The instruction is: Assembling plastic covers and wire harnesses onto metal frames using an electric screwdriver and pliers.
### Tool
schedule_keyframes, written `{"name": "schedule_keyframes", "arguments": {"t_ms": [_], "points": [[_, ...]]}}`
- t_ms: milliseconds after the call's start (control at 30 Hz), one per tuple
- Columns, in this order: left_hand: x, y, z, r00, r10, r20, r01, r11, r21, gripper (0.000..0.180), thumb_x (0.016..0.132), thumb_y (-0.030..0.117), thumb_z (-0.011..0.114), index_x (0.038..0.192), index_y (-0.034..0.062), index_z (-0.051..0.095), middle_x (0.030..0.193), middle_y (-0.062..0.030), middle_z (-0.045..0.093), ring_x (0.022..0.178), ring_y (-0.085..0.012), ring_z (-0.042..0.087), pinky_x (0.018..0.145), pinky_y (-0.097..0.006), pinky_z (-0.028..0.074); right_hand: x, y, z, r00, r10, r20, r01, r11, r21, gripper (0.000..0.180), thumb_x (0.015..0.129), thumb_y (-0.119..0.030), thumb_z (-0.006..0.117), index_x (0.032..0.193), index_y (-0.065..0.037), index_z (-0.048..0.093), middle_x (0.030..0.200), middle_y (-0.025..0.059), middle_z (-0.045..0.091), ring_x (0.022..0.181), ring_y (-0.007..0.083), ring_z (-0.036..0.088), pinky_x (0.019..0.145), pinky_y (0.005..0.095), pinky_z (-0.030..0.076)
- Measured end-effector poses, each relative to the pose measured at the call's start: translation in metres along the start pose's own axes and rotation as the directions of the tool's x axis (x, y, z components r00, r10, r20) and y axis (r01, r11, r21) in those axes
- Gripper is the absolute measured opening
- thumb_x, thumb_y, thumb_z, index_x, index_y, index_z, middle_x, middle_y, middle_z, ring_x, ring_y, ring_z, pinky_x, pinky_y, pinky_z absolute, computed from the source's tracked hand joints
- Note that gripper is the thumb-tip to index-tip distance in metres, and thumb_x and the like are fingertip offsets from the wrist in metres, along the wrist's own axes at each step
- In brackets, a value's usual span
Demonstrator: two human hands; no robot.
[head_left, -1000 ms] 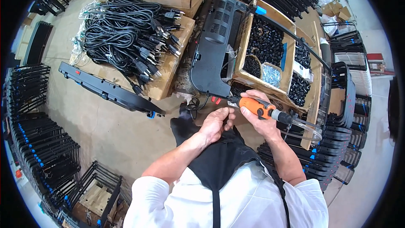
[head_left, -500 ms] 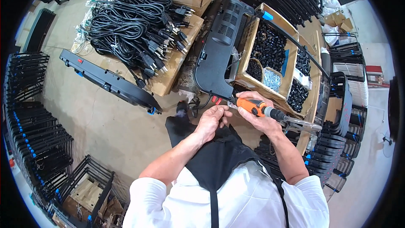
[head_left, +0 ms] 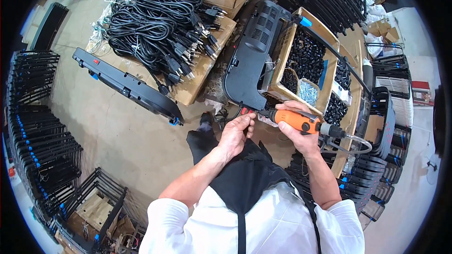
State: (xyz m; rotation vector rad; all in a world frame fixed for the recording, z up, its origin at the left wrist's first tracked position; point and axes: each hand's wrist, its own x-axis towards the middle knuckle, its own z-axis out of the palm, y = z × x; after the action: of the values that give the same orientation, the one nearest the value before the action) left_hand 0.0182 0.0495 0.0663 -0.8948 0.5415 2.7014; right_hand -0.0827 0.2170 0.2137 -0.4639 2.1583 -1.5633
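My right hand is wrapped round an orange powered screwdriver. The driver lies nearly level, its dark tip pointing left toward a small red part at the near end of a black plastic housing. Close under that red part, my left hand is closed, thumb and fingers pinched together. Whatever those fingers may hold is too small or hidden to make out. A clear hose curves away from the driver's rear end. The housing has a vented bulge at its far end.
Right of the housing, a wooden bin holds black parts and silvery screws. Coiled black power cords cover a cardboard-topped surface at the left, with a second black housing by its near edge. Black frames are stacked along the left.
My left fingertips have moved up to the red part. The driver has turned more level, with its tip closer to that part. The whole view has shifted slightly.
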Motion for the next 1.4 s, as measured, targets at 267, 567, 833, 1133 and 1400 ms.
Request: {"name": "schedule_keyframes", "arguments": {"t_ms": [267,567,833,1133,1400], "points": [[0.012,0.009,-0.004,0.995,-0.104,0.000,0.100,0.949,-0.298,0.033,0.111,0.038,0.058,0.112,0.0066,0.065,0.082,0.0032,0.057,0.067,-0.0094,0.048,0.057,-0.024,0.038,0.004,0.002,0.014,0.998,-0.058,0.026,0.056,0.995,0.086,0.053,0.090,-0.006,0.081,0.138,-0.003,0.058,0.131,0.0117,0.071,0.122,0.0215,0.066,0.108,0.0384,0.052],[0.013,0.023,-0.007,0.985,-0.105,0.140,0.138,0.960,-0.245,0.033,0.110,0.038,0.059,0.117,0.0061,0.063,0.080,0.0020,0.053,0.063,-0.0087,0.045,0.054,-0.023,0.037,0.010,-0.006,0.018,0.999,-0.020,0.038,0.016,0.996,0.082,0.053,0.090,-0.007,0.081,0.138,-0.002,0.058,0.130,0.0132,0.071,0.122,0.0216,0.066,0.109,0.0390,0.052],[0.016,0.037,-0.013,0.951,-0.211,0.227,0.247,0.958,-0.148,0.030,0.111,0.033,0.059,0.119,0.0042,0.064,0.082,0.0016,0.055,0.064,-0.0079,0.045,0.054,-0.022,0.036,0.016,-0.012,0.018,1.000,0.026,0.012,-0.027,0.996,0.090,0.054,0.089,-0.009,0.082,0.136,0.000,0.058,0.127,0.0164,0.073,0.116,0.0228,0.069,0.103,0.0395,0.056],[0.021,0.037,-0.011,0.924,-0.216,0.316,0.306,0.913,-0.271,0.031,0.112,0.032,0.057,0.124,0.0044,0.062,0.080,0.0025,0.051,0.065,-0.0090,0.043,0.058,-0.024,0.037,0.008,-0.007,0.025,0.995,0.023,-0.093,-0.014,0.995,0.098,0.052,0.091,-0.005,0.081,0.137,0.000,0.057,0.128,0.0140,0.073,0.118,0.0209,0.069,0.106,0.0379,0.054],[0.002,0.016,0.020,0.966,-0.171,0.194,0.237,0.885,-0.401,0.037,0.112,0.041,0.053,0.125,0.0073,0.061,0.080,0.0027,0.050,0.067,-0.0119,0.048,0.060,-0.026,0.041,0.006,0.004,0.040,0.992,-0.093,-0.087,0.086,0.993,-0.079,0.049,0.093,-0.006,0.079,0.137,-0.002,0.057,0.130,0.0113,0.071,0.122,0.0223,0.067,0.110,0.0381,0.051]]}}
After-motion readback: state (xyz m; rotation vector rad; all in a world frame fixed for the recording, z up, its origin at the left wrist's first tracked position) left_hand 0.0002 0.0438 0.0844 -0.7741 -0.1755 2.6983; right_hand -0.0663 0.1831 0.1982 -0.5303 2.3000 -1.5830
